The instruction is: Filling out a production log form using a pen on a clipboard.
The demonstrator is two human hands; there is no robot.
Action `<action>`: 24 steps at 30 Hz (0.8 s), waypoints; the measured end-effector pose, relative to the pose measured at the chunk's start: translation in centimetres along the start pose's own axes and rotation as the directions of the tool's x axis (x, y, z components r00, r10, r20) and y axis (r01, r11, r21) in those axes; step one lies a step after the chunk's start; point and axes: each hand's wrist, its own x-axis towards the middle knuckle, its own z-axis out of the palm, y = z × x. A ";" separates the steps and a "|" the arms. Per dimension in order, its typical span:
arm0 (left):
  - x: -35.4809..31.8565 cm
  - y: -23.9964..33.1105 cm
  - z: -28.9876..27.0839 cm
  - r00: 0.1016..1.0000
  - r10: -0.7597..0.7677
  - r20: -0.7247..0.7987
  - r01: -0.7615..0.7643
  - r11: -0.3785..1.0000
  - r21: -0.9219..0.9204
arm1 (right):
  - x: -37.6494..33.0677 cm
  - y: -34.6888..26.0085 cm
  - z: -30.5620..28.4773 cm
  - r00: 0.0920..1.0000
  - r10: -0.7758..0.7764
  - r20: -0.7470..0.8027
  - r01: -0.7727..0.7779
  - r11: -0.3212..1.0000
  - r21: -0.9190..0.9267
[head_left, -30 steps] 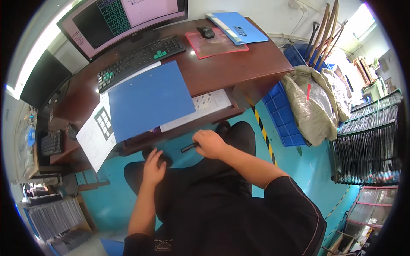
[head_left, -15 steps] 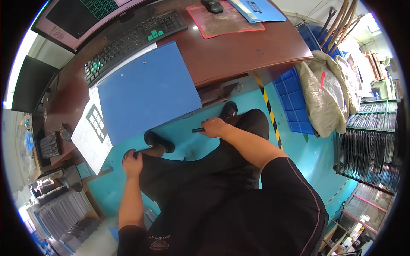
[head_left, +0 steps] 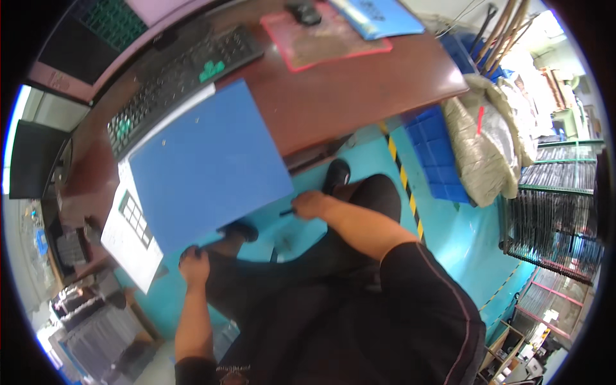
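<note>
A: What stands farthest left?
B: A dark monitor, well left of the left grip and beyond it. Nearer, still to that grip's left, a printed sheet slants down over the edge of the bench.

A: And beyond the left grip?
B: A black keyboard with some green keys, far past it.

A: How is that grip set?
B: Its fingers are bent. A dark shape shows at them, too blurred to name, and I cannot tell whether it is held.

A: Between the two grips?
B: A blue folder, lying a little beyond both and jutting past the bench's front edge.

A: And the right grip?
B: Closed around a black bar-like object, whose end pokes out on the grip's left, above the turquoise floor.

A: Straight past it?
B: A black mouse on a red-edged mouse pad, far beyond. A blue binder overlaps the pad's right side.

A: Farther right?
B: Yellow-and-black floor tape, then a blue plastic crate with crumpled tan sheeting, and a rack well off to the grip's right.
</note>
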 end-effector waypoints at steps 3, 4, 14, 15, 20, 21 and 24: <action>-0.1 -0.3 0.2 0.999 0.037 -0.010 -0.037 0.998 -0.054 | -6.3 -2.6 -6.7 0.950 -0.270 0.159 0.242 0.954 0.175; -0.2 -0.5 0.2 1.000 0.013 -0.017 -0.014 0.998 -0.055 | -9.1 -2.7 -9.6 0.849 -0.483 0.217 0.384 0.844 0.375; -0.8 1.8 -1.8 0.965 0.258 0.042 -0.258 0.966 -0.010 | -14.6 17.4 -38.4 0.253 0.453 -0.855 -0.253 0.884 0.393; -0.9 2.7 -2.1 0.911 0.405 0.074 -0.402 0.914 -0.057 | -13.3 18.6 -39.2 0.279 0.409 -0.869 -0.350 0.886 0.305; -1.6 11.9 -5.5 0.610 0.643 0.463 -0.550 0.764 -0.337 | -11.1 21.8 -42.3 0.508 0.577 -0.639 -0.573 0.781 0.250; -1.9 14.4 -7.3 0.599 0.694 0.400 -0.581 0.720 -0.380 | -11.0 21.8 -42.5 0.542 0.628 -0.559 -0.614 0.750 0.246; -2.1 21.6 -14.4 0.260 0.822 0.506 -0.457 0.567 -0.686 | -11.7 22.3 -41.5 0.581 0.635 -0.510 -0.594 0.759 0.267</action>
